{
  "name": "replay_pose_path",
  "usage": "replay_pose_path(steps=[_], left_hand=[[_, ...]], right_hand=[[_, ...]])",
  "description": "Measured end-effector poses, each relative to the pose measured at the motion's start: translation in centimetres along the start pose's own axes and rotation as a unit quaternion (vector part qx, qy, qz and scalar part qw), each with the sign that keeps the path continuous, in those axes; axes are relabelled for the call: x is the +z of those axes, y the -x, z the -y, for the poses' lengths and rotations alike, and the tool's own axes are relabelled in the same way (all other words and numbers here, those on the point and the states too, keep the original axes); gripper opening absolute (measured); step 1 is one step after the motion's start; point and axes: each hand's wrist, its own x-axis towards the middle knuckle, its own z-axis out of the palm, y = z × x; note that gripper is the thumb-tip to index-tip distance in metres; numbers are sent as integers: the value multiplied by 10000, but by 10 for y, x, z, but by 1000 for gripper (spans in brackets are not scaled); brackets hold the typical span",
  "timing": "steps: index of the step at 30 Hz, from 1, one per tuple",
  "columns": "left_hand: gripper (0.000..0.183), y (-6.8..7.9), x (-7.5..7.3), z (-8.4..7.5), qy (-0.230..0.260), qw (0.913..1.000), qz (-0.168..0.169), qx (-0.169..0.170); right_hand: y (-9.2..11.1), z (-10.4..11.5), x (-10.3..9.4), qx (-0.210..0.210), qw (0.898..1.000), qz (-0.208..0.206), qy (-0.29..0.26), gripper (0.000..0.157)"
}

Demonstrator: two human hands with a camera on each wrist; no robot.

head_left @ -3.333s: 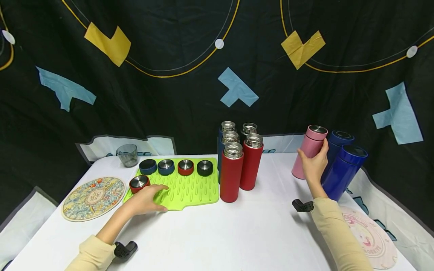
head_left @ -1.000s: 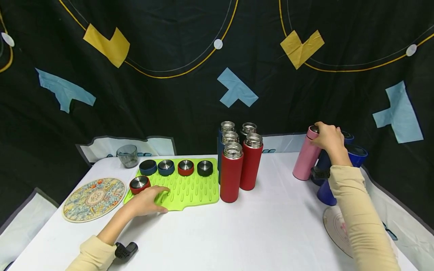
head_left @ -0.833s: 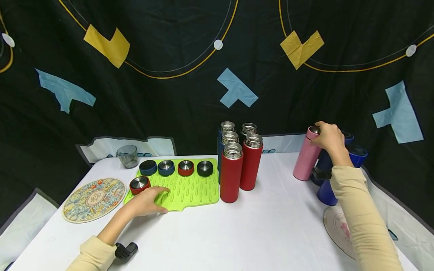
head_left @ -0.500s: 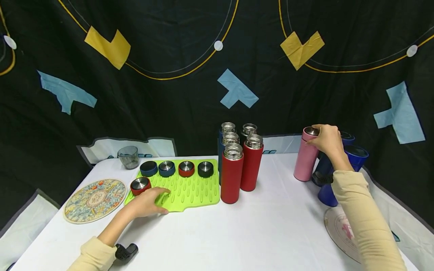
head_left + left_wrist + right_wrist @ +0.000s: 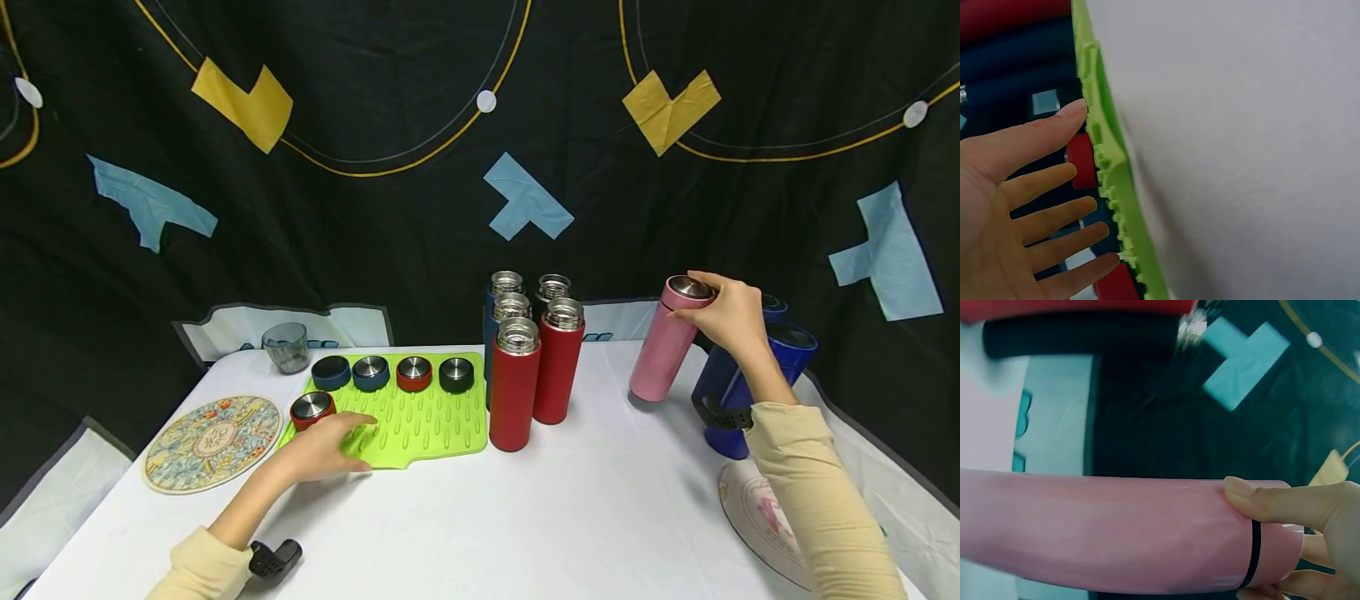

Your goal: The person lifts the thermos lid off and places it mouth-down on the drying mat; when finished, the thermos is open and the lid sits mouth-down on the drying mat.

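My right hand (image 5: 726, 315) grips a pink thermos (image 5: 663, 354) near its lid, thumb on one side and fingers on the other. The thermos leans, with a shadow under its base. In the right wrist view, the thumb presses the pink body (image 5: 1104, 534) beside the dark ring below the lid. At the left, my left hand (image 5: 324, 450) hovers at the front edge of a green drying mat (image 5: 405, 425), fingers spread and holding nothing. On the mat stand several thermos lids: a red one (image 5: 312, 408) beside that hand, and a row of blue, red and black behind.
Several lidless thermoses, the front one red (image 5: 513, 400), stand upright mid-table. Two lidded blue thermoses, one bright blue (image 5: 726, 442), are behind my right forearm. A glass cup (image 5: 286, 348), a patterned round mat (image 5: 211, 443) and a pink round mat (image 5: 750, 512) lie at the sides.
My right hand has gone from the thermos's side to its lid end. The pink thermos has moved left, away from the blue ones, and now leans. My left hand stays put.
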Motion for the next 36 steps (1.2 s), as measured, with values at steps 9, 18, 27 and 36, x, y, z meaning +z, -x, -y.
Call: replay_pose_path(steps=[9, 18, 27, 36], left_hand=[[61, 4, -13, -23, 57, 9985, -401, 381], [59, 4, -26, -75, 732, 9899, -940, 767], [62, -2, -29, -124, 1369, 9807, -727, 1188], [62, -14, -15, -153, 2071, 9681, -222, 1390]], right_hand=[[34, 25, -18, -14, 9994, 97, -320, 67], [74, 52, -26, -685, 9937, 522, -717, 61], [108, 87, -21, -1568, 9759, 852, -1257, 64], [127, 121, -5, -2193, 9473, 1283, -1950, 66]])
